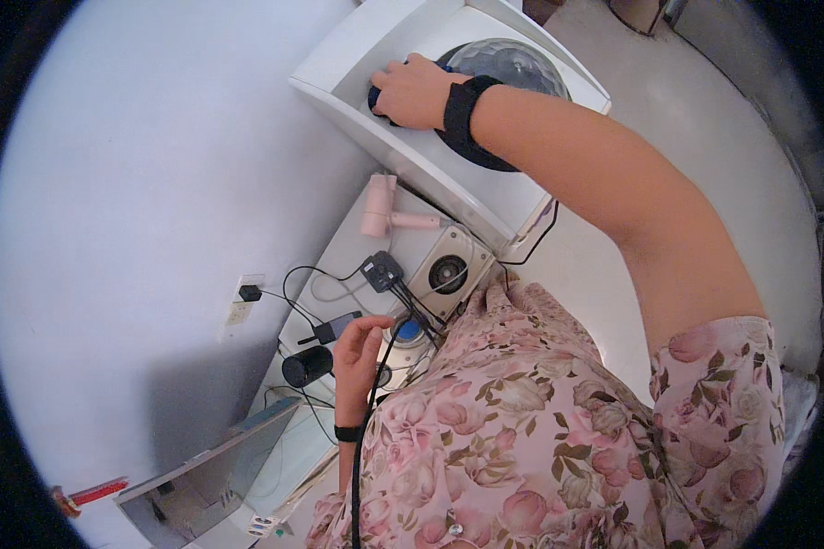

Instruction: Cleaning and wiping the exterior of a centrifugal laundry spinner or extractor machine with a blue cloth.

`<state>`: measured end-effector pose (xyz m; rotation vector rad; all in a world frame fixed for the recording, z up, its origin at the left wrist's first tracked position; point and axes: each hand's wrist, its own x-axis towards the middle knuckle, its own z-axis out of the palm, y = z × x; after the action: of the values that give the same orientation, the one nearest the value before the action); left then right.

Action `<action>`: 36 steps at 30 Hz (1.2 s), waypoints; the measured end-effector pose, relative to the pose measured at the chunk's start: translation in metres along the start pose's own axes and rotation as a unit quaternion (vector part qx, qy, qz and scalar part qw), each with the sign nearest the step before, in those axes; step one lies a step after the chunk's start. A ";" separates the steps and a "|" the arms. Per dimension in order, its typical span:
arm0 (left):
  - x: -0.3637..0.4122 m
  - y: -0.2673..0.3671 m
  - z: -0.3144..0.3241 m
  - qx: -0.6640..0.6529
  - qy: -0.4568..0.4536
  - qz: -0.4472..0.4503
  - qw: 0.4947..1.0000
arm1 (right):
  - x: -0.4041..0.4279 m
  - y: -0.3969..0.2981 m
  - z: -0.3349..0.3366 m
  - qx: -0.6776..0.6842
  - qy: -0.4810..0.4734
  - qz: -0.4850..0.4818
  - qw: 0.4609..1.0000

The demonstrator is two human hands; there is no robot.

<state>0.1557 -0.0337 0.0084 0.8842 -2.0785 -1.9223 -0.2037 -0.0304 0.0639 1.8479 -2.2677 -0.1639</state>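
My right hand (415, 92) reaches over the raised side of a white open-topped unit (347, 62). Its fingers are curled over a dark blue object (373, 101) that the hand mostly hides, so its kind is unclear. Beside that hand is a faceted clear dome (515, 65) on a round black base (484, 156), partly behind my forearm. My left hand (356, 346) is lower, above the cluttered tabletop, with nothing visible in its bent fingers. A black cable (367, 418) runs past its fingertips and along the floral garment.
A pink hair dryer (382, 213), a black multi-cable block (382, 271), a black adapter (336, 327) and a black cylinder (307, 366) lie on the tabletop. A beige speaker (446, 273) is alongside. A plug (250, 293) sits in the wall socket. A monitor-like panel (199, 494) leans lower left.
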 end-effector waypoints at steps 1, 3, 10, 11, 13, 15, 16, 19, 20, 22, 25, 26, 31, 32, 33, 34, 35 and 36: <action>0.001 0.005 0.002 0.003 -0.001 -0.004 1.000 | 0.000 0.000 0.001 0.014 0.003 0.016 1.000; 0.000 0.009 0.004 0.009 0.006 -0.006 1.000 | -0.013 0.002 0.003 0.004 0.015 -0.010 1.000; -0.012 -0.003 0.002 -0.010 0.025 -0.008 1.000 | -0.084 -0.007 -0.011 -0.034 0.037 -0.165 0.985; -0.013 -0.005 0.001 -0.004 0.024 -0.005 1.000 | -0.091 -0.006 -0.012 -0.034 0.051 -0.175 0.983; -0.015 -0.007 0.000 -0.009 0.030 -0.009 0.999 | -0.094 -0.005 -0.015 -0.038 0.049 -0.180 0.982; -0.016 -0.008 0.000 -0.015 0.032 -0.015 0.999 | -0.090 -0.004 -0.019 -0.041 0.046 -0.183 0.981; -0.017 -0.007 0.000 -0.016 0.033 -0.016 0.999 | -0.088 -0.003 -0.020 -0.042 0.042 -0.183 0.981; -0.015 -0.008 0.000 -0.024 0.030 -0.020 0.999 | -0.073 -0.006 -0.024 -0.042 0.027 -0.163 0.985; -0.014 -0.008 0.000 -0.031 0.029 -0.023 0.999 | -0.065 -0.006 -0.023 -0.044 0.018 -0.156 0.987; -0.012 -0.006 0.000 -0.028 0.026 -0.021 0.999 | -0.042 -0.004 -0.014 -0.039 0.029 -0.123 0.991; -0.011 0.000 0.003 -0.016 0.025 -0.018 0.999 | -0.007 0.001 -0.003 -0.004 0.057 -0.040 0.998; -0.009 0.003 0.006 -0.010 0.026 -0.019 0.999 | -0.002 0.005 -0.001 -0.003 0.069 -0.024 0.997; -0.010 0.002 0.009 -0.008 0.028 -0.005 1.000 | -0.005 0.003 0.005 -0.002 0.052 0.011 0.999; -0.011 0.001 0.008 0.001 0.029 -0.006 1.000 | -0.013 0.004 0.007 -0.002 0.050 -0.023 0.998; -0.013 0.000 0.008 0.008 0.033 -0.008 0.999 | -0.023 0.003 0.008 -0.003 0.048 -0.060 0.997; -0.016 -0.003 0.007 0.003 0.040 -0.010 0.999 | -0.037 -0.002 -0.005 -0.016 0.032 -0.090 0.995; -0.018 -0.006 0.005 -0.007 0.045 -0.010 0.999 | -0.047 -0.007 -0.003 -0.025 0.043 -0.120 0.992; -0.017 -0.005 0.005 -0.016 0.043 -0.006 0.999 | -0.061 -0.010 -0.007 -0.027 0.038 -0.133 0.990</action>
<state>0.1686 -0.0205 0.0072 0.9562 -1.9935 -1.8826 -0.1814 0.0274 0.0628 2.0826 -1.9410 -0.1905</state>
